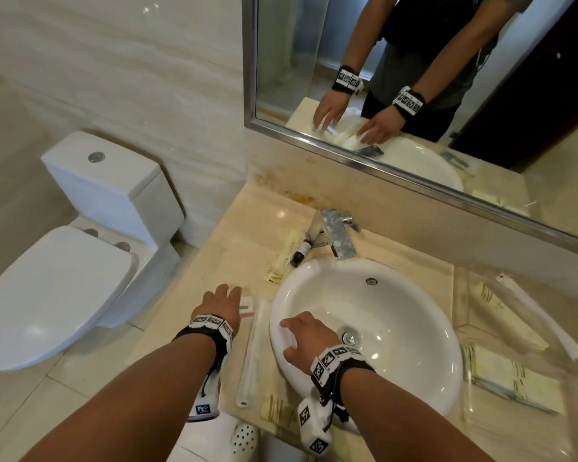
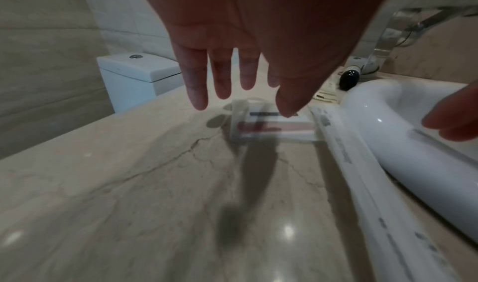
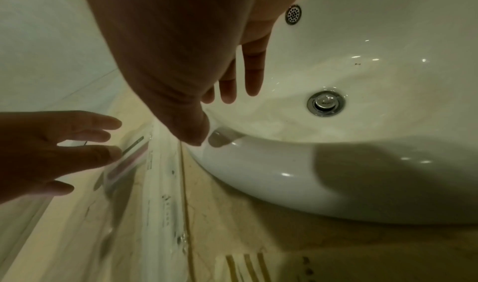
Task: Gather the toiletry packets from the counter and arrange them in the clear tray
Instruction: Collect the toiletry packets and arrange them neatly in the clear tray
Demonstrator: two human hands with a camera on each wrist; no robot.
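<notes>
A small white packet (image 1: 247, 310) (image 2: 274, 127) with a grey and a pink stripe lies on the beige counter, left of the sink. My left hand (image 1: 226, 296) (image 2: 243, 102) hovers just over it, fingers straight and spread, holding nothing. A long white packet (image 1: 254, 351) (image 2: 362, 163) (image 3: 160, 184) lies beside the sink rim. My right hand (image 1: 294, 335) (image 3: 214, 120) is spread over the sink's left rim, empty. A yellow-striped packet (image 1: 274, 408) lies at the front edge and a cream packet (image 1: 282, 258) near the faucet. The clear tray (image 1: 462, 328) at the right holds several packets.
The white sink (image 1: 397, 311) fills the counter's middle, with a chrome faucet (image 1: 334, 235) behind it and a small dark bottle (image 1: 301, 253) lying at its base. A toilet (image 1: 80, 261) stands left of the counter. A mirror (image 1: 414, 78) hangs on the back wall.
</notes>
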